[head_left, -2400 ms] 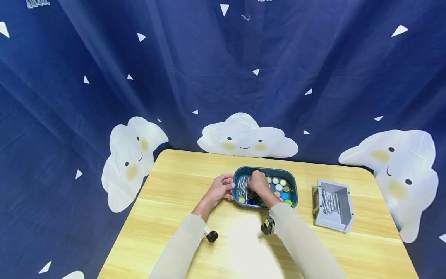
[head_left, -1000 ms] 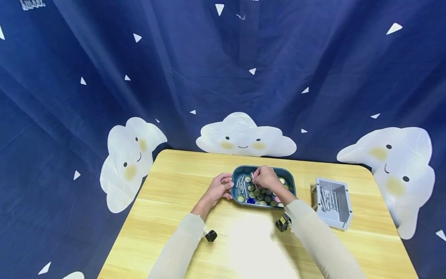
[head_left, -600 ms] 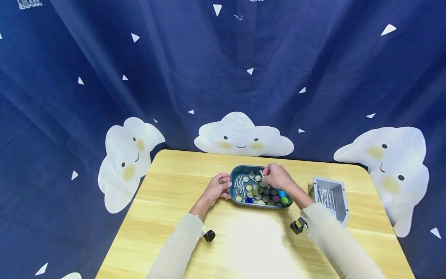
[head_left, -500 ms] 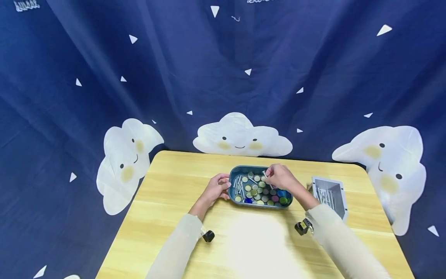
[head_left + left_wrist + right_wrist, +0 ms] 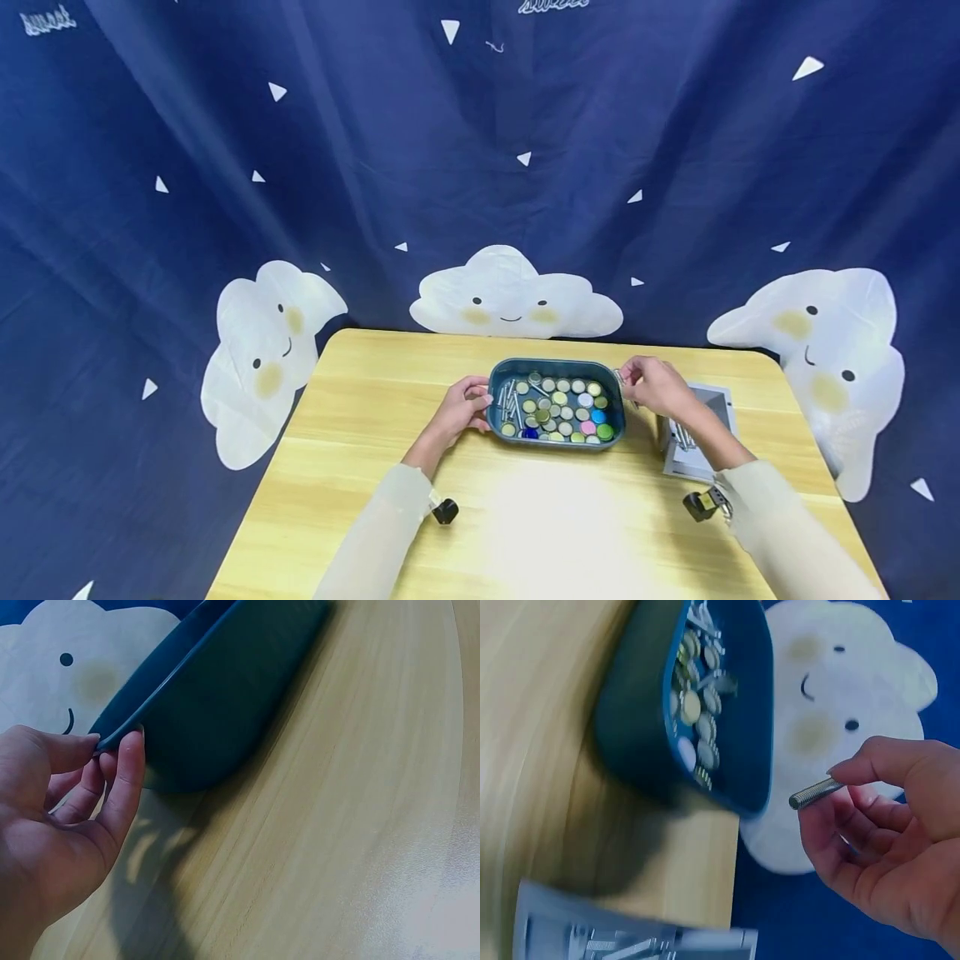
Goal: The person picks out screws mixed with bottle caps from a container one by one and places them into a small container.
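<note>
A dark blue-green rectangular tub stands on the table, holding many bottle caps in mixed colours and several silver bolts at its left end. My left hand pinches the tub's left rim between thumb and fingers, as the left wrist view shows. Just off the tub's right end, my right hand is raised with a bolt between thumb and fingers. The bolt's threaded end sticks out; the rest is hidden in the hand.
To the right stands a light grey bin with several bolts inside, partly covered by my right forearm. The wooden table backs onto a dark blue curtain printed with clouds.
My right hand has picked a bolt out of the tub and carried it rightward past the tub's right end. The left hand keeps its hold on the rim.
</note>
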`<state>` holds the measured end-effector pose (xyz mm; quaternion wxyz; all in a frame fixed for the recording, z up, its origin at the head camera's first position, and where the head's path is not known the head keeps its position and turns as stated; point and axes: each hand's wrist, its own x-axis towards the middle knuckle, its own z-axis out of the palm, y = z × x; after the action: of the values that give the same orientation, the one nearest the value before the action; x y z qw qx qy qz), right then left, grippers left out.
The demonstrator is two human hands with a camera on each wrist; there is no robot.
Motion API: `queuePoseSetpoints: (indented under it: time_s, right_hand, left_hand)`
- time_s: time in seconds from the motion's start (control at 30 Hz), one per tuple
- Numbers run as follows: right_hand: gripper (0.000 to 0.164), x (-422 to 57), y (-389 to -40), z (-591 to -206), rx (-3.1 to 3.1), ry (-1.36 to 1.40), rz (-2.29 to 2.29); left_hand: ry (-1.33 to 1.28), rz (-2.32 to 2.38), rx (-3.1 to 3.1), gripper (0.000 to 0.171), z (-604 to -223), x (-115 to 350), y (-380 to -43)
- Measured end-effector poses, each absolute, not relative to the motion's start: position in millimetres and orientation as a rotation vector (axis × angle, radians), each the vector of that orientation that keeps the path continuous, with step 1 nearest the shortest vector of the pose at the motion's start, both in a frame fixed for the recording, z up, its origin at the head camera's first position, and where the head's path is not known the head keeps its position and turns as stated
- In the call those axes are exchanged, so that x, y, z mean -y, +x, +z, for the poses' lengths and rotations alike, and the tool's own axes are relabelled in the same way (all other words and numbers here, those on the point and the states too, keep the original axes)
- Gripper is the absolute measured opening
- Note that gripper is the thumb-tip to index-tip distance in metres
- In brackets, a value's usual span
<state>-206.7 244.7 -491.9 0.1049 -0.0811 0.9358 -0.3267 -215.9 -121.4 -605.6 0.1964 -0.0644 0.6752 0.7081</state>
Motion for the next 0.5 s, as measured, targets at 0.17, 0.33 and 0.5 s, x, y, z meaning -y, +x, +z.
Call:
queuePoseSetpoints:
  time_s: [0.17,0.33,0.5]
  right_hand:
    - [0.016,-269,-200,-493,-2.791,-0.165,-0.908]
    - [0.02,-289,-195,-497,-2.824,-0.044,-0.86]
    - [0.022,-304,-192,-505,-2.846,0.065,-0.796]
  left_hand:
    - [-0.195,1.981,-1.893,0.048,-607,123,-217]
    - [-0.195,1.979,-1.892,0.048,-607,123,-217]
    - [-0.182,1.984,-1.886,0.047,-608,122,-216]
